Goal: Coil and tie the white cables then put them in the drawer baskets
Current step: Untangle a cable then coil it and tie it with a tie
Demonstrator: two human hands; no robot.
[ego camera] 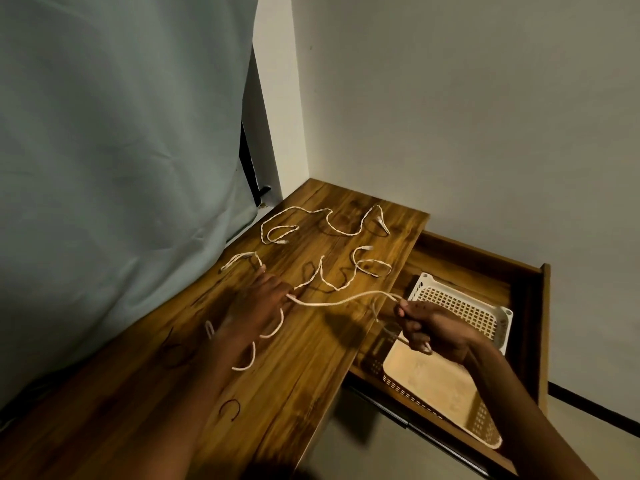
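A white braided cable (341,300) stretches in the air between my two hands. My left hand (258,299) pinches it over the wooden desk (214,393), and a slack loop trails under that wrist. My right hand (427,329) grips the other end above the open drawer. Two more white cables lie loose on the desk: one (329,223) at the far end, another (346,275) just beyond my left hand. A white perforated basket (498,323) sits in the drawer (533,306), with a second basket (426,379) in front of it.
A grey curtain (121,168) hangs along the desk's left side. A white wall (467,116) stands behind the desk and drawer. Dark hair ties (230,408) lie on the desk near my left forearm. The drawer juts out past the desk's right edge.
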